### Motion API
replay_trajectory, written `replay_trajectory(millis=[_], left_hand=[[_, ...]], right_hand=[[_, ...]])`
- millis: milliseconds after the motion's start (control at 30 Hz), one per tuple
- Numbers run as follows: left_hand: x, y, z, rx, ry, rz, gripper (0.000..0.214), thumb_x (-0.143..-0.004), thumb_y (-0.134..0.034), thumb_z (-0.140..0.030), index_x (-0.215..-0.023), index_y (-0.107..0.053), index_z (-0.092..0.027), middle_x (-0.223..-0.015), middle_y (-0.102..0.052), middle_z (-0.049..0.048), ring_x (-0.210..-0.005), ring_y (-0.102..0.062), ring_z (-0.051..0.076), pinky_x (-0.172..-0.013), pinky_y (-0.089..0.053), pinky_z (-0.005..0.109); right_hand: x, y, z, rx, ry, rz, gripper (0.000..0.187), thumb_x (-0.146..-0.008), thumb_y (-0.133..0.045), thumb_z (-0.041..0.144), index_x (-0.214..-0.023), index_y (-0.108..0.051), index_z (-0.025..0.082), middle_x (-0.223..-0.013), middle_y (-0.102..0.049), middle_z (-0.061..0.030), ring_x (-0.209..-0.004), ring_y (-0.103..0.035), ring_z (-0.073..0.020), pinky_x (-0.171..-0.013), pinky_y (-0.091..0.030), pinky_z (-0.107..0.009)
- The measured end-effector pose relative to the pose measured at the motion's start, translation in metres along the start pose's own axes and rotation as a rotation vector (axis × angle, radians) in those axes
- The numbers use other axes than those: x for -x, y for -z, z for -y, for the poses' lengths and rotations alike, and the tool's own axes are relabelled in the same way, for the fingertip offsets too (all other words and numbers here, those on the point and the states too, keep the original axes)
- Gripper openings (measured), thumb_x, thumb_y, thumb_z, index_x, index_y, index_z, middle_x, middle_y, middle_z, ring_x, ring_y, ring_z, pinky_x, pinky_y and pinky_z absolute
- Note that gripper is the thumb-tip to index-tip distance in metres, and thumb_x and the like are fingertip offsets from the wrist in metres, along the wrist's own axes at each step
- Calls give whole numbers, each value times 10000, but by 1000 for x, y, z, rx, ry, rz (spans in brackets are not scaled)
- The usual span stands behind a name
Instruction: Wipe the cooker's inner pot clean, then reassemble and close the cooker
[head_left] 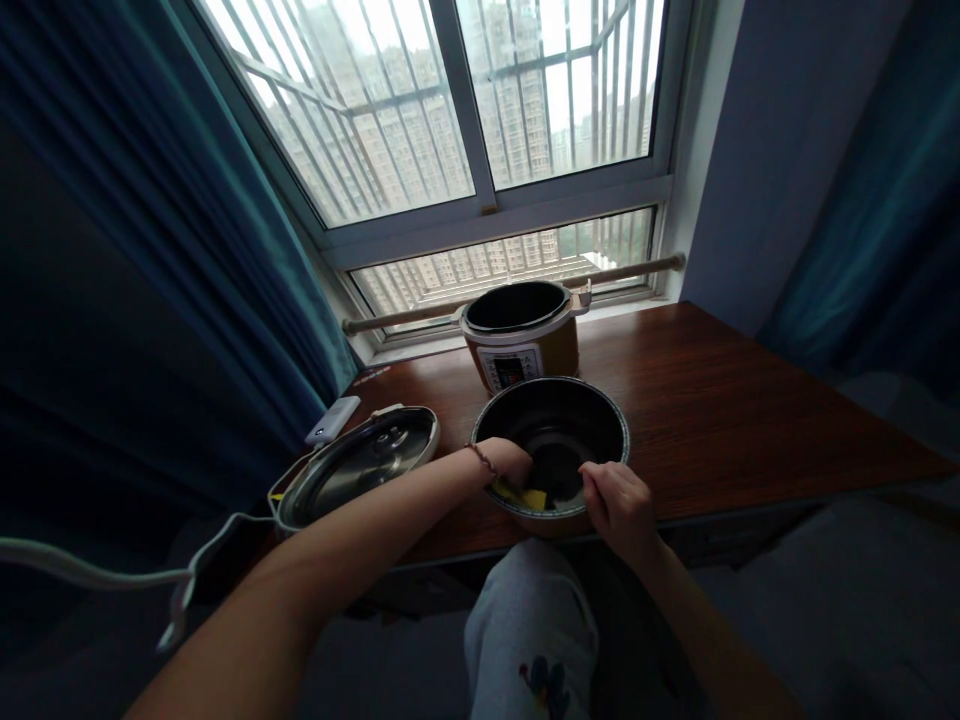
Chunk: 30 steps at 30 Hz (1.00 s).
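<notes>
A dark inner pot with a pale speckled rim rests at the near edge of the table, tilted slightly towards me. My left hand reaches down inside it over the near left rim, fingers curled. A yellow cloth shows under that hand, against the inner wall; the fingertips are hidden. Around the pot's near right rim my right hand is closed. Just behind the pot stands a pressure cooker body without a lid, its control panel facing me. To the left lies the cooker lid, its metallic inside facing up.
The brown wooden table runs along a barred window. A white device lies at its left edge, and a white cable hangs in front on the left. Blue curtains flank the window. My knee is under the pot.
</notes>
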<state>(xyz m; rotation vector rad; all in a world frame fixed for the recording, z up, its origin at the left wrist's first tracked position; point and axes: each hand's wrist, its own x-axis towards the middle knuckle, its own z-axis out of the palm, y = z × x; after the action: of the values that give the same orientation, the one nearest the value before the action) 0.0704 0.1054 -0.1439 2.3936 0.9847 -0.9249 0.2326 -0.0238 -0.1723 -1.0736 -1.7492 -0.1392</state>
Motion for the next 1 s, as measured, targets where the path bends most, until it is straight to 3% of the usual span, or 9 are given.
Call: replay_trajectory(millis=[67, 133, 300, 500, 567, 733, 867, 1000], left_hand=[[2, 0, -9, 38, -43, 165, 70, -609, -615, -139, -595, -682, -154, -500, -611, 27, -536, -567, 174, -564, -461, 273], [4, 0, -19, 93, -113, 241, 148, -655, -561, -127, -682, -701, -168, -551, -632, 3, -563, -577, 160, -570, -463, 251], [5, 0, -31, 162, -207, 255, 346, -651, -508, -17, -853, -695, -226, -631, -645, -57, -658, -596, 142, -611, -466, 222], [-5, -4, -19, 53, -49, 249, 154, -682, -630, -67, -788, -664, -174, -683, -645, -14, -668, -601, 149, -639, -489, 275], [-8, -6, -11, 0, 41, 199, 87, -769, -616, -167, -851, -630, -142, -808, -644, 14, -745, -606, 142, -698, -501, 308], [-12, -7, 4, -86, 202, -34, 238, -837, -551, -310, -1011, -583, -151, -1053, -595, 64, -945, -577, 183, -818, -483, 390], [-16, -8, 9, -100, 193, -206, 251, -830, -563, -296, -1012, -586, -124, -1047, -598, 99, -964, -574, 202, -837, -472, 408], [-25, -6, 12, -73, 74, -381, 277, -863, -507, -309, -1091, -549, -156, -1109, -570, 82, -974, -564, 190, -844, -472, 413]], right_hand=[[0, 0, 1, 9, -6, -6, 152, -846, -424, 116, -886, -562, 163, -694, -599, -45, -661, -548, -158, -640, -425, -288], [0, -1, 2, 18, -12, -11, 156, -848, -418, 125, -886, -563, 169, -695, -599, -44, -664, -549, -159, -642, -423, -290], [2, -3, 1, 27, -11, -18, 149, -850, -419, 124, -893, -554, 171, -703, -598, -45, -662, -530, -157, -639, -414, -290], [0, 0, 2, 13, -7, 3, 139, -855, -418, 122, -883, -547, 166, -680, -584, -40, -657, -522, -157, -630, -411, -289], [0, 0, 2, 14, -6, 2, 142, -856, -415, 124, -876, -548, 170, -673, -582, -38, -645, -519, -154, -619, -409, -286], [1, -1, 2, 9, -1, -18, 137, -850, -424, 119, -885, -545, 173, -678, -584, -35, -640, -523, -152, -619, -415, -284], [1, -2, 1, -4, 5, -24, 135, -846, -431, 110, -898, -537, 178, -679, -583, -34, -646, -526, -155, -628, -419, -288], [1, -2, 0, -10, 9, -29, 132, -840, -440, 104, -900, -533, 176, -675, -578, -33, -643, -522, -156, -623, -416, -288]])
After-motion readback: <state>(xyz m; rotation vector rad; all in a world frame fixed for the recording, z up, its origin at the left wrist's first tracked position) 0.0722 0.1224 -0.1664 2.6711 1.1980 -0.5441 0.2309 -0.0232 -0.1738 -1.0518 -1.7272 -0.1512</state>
